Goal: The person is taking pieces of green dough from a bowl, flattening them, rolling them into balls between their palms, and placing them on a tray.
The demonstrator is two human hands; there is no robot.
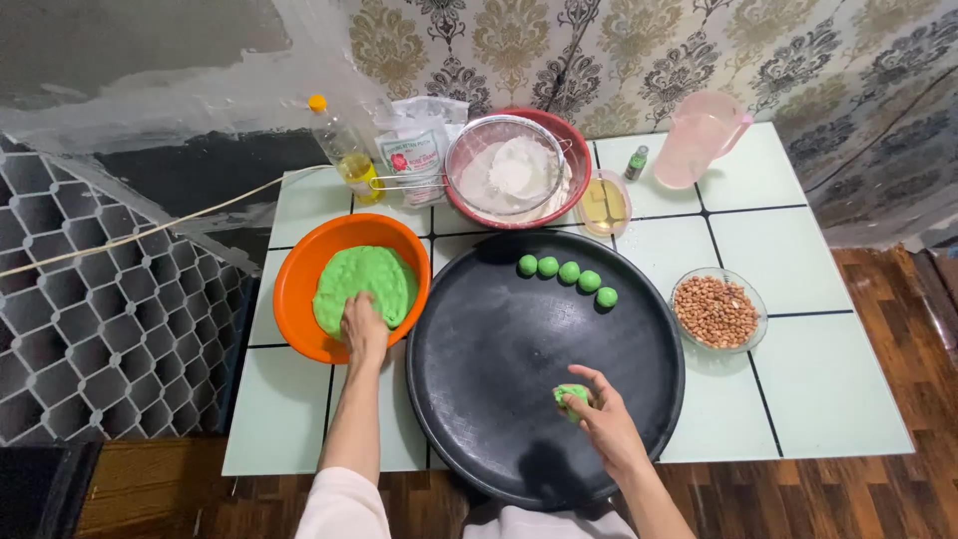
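Note:
My left hand (364,327) reaches into an orange bowl (295,289) and presses its fingers into a mass of green dough (361,281). My right hand (602,411) hovers over the near part of a large round black tray (499,349) and pinches a small lump of green dough (570,396) in its fingertips. Several small green dough balls (569,271) lie in a curved row at the tray's far side.
A glass bowl of peanuts (717,309) stands right of the tray. At the back are a red bowl with a sieve of flour (509,168), an oil bottle (342,148), a flour bag (414,150), a small dish of oil (604,202), a tiny bottle (636,163) and a pink jug (699,138). The table top (798,399) is pale tiles.

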